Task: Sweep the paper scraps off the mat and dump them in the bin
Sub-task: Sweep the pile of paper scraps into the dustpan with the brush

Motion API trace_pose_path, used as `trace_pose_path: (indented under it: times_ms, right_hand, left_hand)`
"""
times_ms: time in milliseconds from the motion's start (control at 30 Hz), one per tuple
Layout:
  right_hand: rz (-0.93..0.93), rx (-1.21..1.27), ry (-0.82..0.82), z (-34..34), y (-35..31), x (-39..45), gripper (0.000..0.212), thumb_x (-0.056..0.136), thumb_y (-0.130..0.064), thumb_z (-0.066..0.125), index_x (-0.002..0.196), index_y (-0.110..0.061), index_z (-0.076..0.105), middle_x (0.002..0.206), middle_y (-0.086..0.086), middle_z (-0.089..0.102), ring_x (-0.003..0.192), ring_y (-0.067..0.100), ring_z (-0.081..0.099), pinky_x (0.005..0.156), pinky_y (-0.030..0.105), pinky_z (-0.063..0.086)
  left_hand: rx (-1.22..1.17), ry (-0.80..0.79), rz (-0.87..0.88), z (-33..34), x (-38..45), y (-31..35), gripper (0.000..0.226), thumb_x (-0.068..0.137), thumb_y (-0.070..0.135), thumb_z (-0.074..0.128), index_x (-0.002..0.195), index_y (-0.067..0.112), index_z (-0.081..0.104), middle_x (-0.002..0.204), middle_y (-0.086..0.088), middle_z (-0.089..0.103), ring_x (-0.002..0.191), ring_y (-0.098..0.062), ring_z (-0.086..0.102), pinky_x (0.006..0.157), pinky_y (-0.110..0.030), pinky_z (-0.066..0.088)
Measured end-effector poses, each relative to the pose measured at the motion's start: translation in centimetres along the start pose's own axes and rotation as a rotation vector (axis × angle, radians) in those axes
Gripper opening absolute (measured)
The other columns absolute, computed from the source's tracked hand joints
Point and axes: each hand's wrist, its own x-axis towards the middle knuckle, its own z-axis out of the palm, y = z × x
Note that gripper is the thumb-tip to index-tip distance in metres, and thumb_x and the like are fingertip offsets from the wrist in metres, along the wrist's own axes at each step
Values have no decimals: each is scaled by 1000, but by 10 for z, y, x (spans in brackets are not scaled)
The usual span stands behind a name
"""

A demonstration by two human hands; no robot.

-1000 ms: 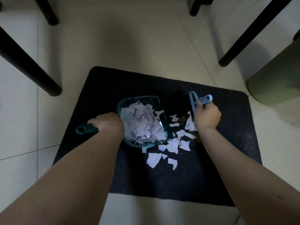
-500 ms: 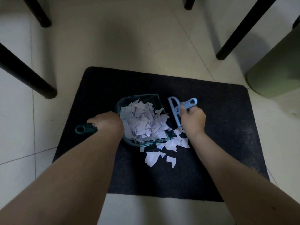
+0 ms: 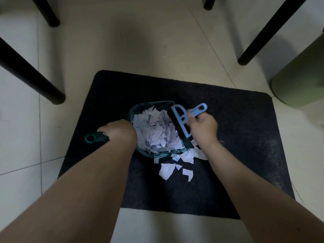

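Observation:
A dark mat lies on the tiled floor. On it rests a clear teal dustpan heaped with white paper scraps. My left hand grips the dustpan's handle. My right hand holds a light blue hand brush, whose head sits at the dustpan's open right edge. Several loose scraps lie on the mat just in front of the dustpan, some under my right wrist.
A green bin stands off the mat's far right corner. Black furniture legs rise at the left, the far left and the upper right. Pale floor tiles surround the mat.
My right hand swept the brush leftward from the mat's middle to the dustpan's mouth, pushing scraps into the pan. My left hand and the dustpan stayed put.

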Motion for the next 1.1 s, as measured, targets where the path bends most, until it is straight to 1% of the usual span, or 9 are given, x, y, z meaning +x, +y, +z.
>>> trace_pose_path:
  times_ms: [100,200,333,400,500,633,767,967,1100]
  right_hand:
    - [-11,-41,154,-19,-1,14,24,93,-28,55,98,-9,69,86,10,70,79,25,67,73,42,57]
    - [-2,-159,259,-28,2,22,26,96,-26,51,107,-9,66,92,11,68,80,22,63,68,31,50]
    - [59,-265,198,-12,3,19,27,96,-25,51,102,-3,65,98,13,67,89,29,65,68,29,46]
    - [31,-258,126,3,2,12,28,96,-27,52,97,-3,65,95,13,68,86,29,65,71,32,51]
    - [24,-128,66,12,0,7,31,95,-30,52,89,-2,65,83,11,66,77,28,65,65,33,50]
    - [26,-3,205,-6,-5,14,28,94,-30,54,88,-4,64,85,11,69,76,26,66,69,39,55]
    - [59,-156,315,-22,-6,20,26,97,-25,50,86,-4,60,85,10,63,75,22,59,64,30,43]
    - [81,-255,176,1,-2,10,29,96,-26,51,97,0,64,96,16,68,89,31,65,70,31,47]
    - [53,-130,55,16,-5,0,29,95,-28,52,81,-4,61,83,12,65,78,30,64,67,33,50]
  left_hand:
    - [1,17,7,1,0,0,36,89,26,59,121,11,58,126,-8,55,118,-26,51,107,-44,34]
    - [6,23,6,1,0,1,39,89,27,60,124,11,56,128,-9,54,119,-26,50,107,-44,34]
    - [0,19,7,1,1,1,38,89,26,60,124,11,57,129,-8,54,120,-26,49,108,-45,33]
    - [4,16,3,1,1,1,40,88,26,60,125,11,56,129,-9,54,121,-27,50,108,-45,34]
    - [8,10,2,0,0,1,41,89,27,60,126,10,55,131,-9,53,122,-27,49,108,-45,33]
    - [3,4,5,0,0,-1,37,90,27,58,124,10,57,129,-9,55,120,-27,50,108,-45,33]
    - [0,0,-4,0,0,-5,37,90,26,58,123,10,57,128,-9,55,120,-26,51,108,-43,34]
    - [-4,1,-26,0,2,-13,33,90,26,57,120,11,59,127,-8,56,119,-25,51,108,-42,35]
    - [9,-10,-36,2,1,-11,40,92,28,55,128,10,54,135,-9,50,126,-27,45,111,-44,30]
